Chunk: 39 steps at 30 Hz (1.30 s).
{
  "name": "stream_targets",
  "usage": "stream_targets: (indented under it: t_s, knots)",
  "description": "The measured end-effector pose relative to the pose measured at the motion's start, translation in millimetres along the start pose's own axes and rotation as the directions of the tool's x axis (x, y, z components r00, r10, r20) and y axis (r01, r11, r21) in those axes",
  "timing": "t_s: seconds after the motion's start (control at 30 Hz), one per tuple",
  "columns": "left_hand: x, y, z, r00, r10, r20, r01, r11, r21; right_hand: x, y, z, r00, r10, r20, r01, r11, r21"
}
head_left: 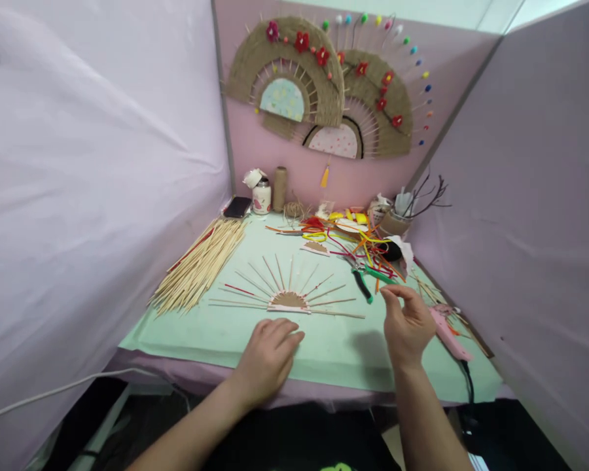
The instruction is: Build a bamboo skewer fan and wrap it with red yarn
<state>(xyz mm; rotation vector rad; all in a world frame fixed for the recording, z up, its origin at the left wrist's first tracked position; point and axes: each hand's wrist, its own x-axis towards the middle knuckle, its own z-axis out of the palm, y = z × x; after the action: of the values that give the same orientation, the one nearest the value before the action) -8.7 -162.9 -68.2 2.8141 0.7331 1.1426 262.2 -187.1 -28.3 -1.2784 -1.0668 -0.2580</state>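
Note:
A half-round fan frame (pixel 288 297) of thin wooden skewers glued into a small card base lies on the pale green mat (pixel 216 330). Just in front of it, my left hand (pixel 269 356) rests flat on the mat, fingers loosely together, holding nothing. Raised above the mat to the right, my right hand (pixel 406 324) has its fingers curled and apart with nothing visible in them. It hovers close to green-handled pliers (pixel 366 280) and a pink glue gun (pixel 446 330).
A pile of bamboo skewers (pixel 201 265) lies at the left. Coloured strips, twine and jars (pixel 353 232) crowd the back of the mat. Two finished woven fans (pixel 324 85) hang on the pink back wall. Cloth partitions close in both sides.

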Motion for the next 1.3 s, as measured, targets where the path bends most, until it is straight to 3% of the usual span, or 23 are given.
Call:
stream_targets:
  t_s: [0.13, 0.23, 0.33, 0.43, 0.47, 0.5, 0.53, 0.67, 0.8, 0.97, 1.13, 1.3]
  knots:
    - [3.6, 9.9, 14.6, 0.972, -0.112, 0.207, 0.097, 0.992, 0.083, 11.9, 0.3, -19.2, 0.996, 0.085, 0.001, -0.085, 0.994, -0.071]
    - [7.8, 5.1, 16.9, 0.940, -0.167, 0.298, 0.143, 0.985, 0.101, 28.7, -3.3, -20.7, 0.991, 0.102, 0.083, -0.095, 0.992, -0.080]
    - [11.9, 0.1, 18.5, 0.920, -0.205, 0.335, 0.183, 0.978, 0.097, 55.1, 0.1, -8.1, 0.974, 0.114, 0.197, -0.101, 0.992, -0.077]
    - [17.6, -3.2, 21.8, 0.903, -0.247, 0.353, 0.231, 0.969, 0.087, 93.8, 10.9, 23.4, 0.949, 0.080, 0.305, -0.063, 0.996, -0.066]
    - [19.7, -4.1, 23.0, 0.897, -0.259, 0.358, 0.246, 0.966, 0.081, 108.4, 14.8, 38.2, 0.919, 0.071, 0.388, -0.024, 0.992, -0.124]
    - [21.6, -4.9, 24.0, 0.892, -0.268, 0.365, 0.259, 0.963, 0.073, 122.9, 18.5, 55.1, 0.858, 0.091, 0.506, 0.040, 0.969, -0.243]
    - [23.2, -5.6, 24.8, 0.887, -0.274, 0.371, 0.271, 0.961, 0.063, 136.5, 22.1, 73.7, 0.766, 0.148, 0.626, 0.126, 0.920, -0.372]
    - [24.3, -7.8, 25.3, 0.884, -0.284, 0.370, 0.298, 0.954, 0.022, 169.4, 39.0, 155.3, 0.595, 0.287, 0.751, 0.203, 0.851, -0.485]
    - [19.4, -9.2, 22.6, 0.888, -0.288, 0.358, 0.311, 0.950, -0.005, 166.7, 62.6, 221.7, 0.518, 0.466, 0.717, 0.202, 0.749, -0.632]
    - [11.7, -14.0, 24.2, 0.920, -0.250, 0.301, 0.266, 0.964, -0.013, 152.6, 85.5, 268.8, 0.541, 0.604, 0.586, 0.124, 0.632, -0.765]
    - [4.9, -24.9, 38.1, 0.977, -0.148, 0.155, 0.151, 0.989, -0.005, 144.4, 94.8, 293.3, 0.576, 0.669, 0.471, -0.011, 0.582, -0.813]
    - [2.1, -29.5, 44.8, 0.991, -0.133, 0.032, 0.134, 0.990, -0.043, 161.9, 98.7, 288.4, 0.573, 0.688, 0.444, -0.176, 0.633, -0.754]
